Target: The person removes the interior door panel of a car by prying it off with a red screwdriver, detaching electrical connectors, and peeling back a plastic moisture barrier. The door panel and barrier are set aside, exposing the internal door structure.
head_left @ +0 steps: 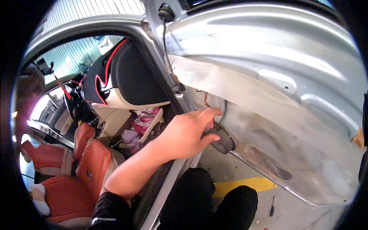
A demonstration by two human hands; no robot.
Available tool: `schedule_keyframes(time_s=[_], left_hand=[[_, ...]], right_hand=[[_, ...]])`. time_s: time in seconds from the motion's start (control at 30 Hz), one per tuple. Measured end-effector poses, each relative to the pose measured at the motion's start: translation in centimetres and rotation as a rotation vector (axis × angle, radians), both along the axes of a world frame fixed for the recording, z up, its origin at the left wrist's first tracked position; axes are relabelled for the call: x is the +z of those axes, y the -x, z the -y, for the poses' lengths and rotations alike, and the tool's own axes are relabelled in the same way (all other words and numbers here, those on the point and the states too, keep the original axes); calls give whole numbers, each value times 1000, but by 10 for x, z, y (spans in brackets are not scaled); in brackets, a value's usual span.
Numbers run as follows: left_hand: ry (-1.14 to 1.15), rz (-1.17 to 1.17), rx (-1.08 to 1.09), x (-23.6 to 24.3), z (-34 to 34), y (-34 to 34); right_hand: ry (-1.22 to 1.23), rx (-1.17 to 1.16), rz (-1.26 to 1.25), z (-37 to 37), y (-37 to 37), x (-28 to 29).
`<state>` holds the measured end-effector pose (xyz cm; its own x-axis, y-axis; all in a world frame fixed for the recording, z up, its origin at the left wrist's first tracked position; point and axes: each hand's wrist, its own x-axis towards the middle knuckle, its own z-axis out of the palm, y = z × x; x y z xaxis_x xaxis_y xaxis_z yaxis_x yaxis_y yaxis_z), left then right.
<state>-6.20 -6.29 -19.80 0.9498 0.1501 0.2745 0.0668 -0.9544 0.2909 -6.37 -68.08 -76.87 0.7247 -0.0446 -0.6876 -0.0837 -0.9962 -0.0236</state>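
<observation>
My left hand (188, 132) reaches across from the lower left to an opened car door (280, 76) whose inner trim is off. Its thumb and index finger are apart, beside a round dark speaker (224, 140) low in the door. The thumb overlaps the speaker's near edge; whether it touches is hard to tell. The other fingertips are partly hidden. Just above run orange-brown wires (206, 99) and a green wire (224, 117). A whitish plastic sheet (230, 82) spans the door's inner face. At the far right edge only a bit of my right hand (358, 138) shows; its fingers are hidden.
A screwdriver (273, 206) lies on the floor near a yellow stripe (249, 186). My black-clad knees (237, 207) are below the door. A black door trim panel (140, 73) with red edging stands inside the car, above orange seats (73, 195). Another person (30, 86) is partly visible at the left.
</observation>
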Motion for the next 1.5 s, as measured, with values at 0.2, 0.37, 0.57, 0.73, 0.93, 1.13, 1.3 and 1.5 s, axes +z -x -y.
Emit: schedule_keyframes(time_s=[0.2, 0.37, 0.57, 0.73, 0.93, 1.13, 1.3, 1.5], left_hand=[[100, 168, 2, -16, 17, -14], [723, 249, -62, -22, 20, -57], [1457, 520, -324, -34, 12, -82], [1071, 510, -129, -46, -17, -63], [239, 955, -21, -48, -63, -58], [146, 1103, -74, -40, -66, -73], [33, 1052, -50, -39, -70, -74], [-107, 967, -7, -35, -63, -83]], right_hand=[[-681, -97, -272, 11, 12, 67], [-1426, -786, -568, -82, 18, 257], [-1227, -553, -549, -167, 31, 354], [-859, -349, -462, -239, 49, 455], [-1339, -285, -134, -228, 48, 517], [-954, 332, 568, -290, 23, 561], [-739, 407, 1050, -332, 9, 549], [-574, 605, 1315, -351, -6, 541]])
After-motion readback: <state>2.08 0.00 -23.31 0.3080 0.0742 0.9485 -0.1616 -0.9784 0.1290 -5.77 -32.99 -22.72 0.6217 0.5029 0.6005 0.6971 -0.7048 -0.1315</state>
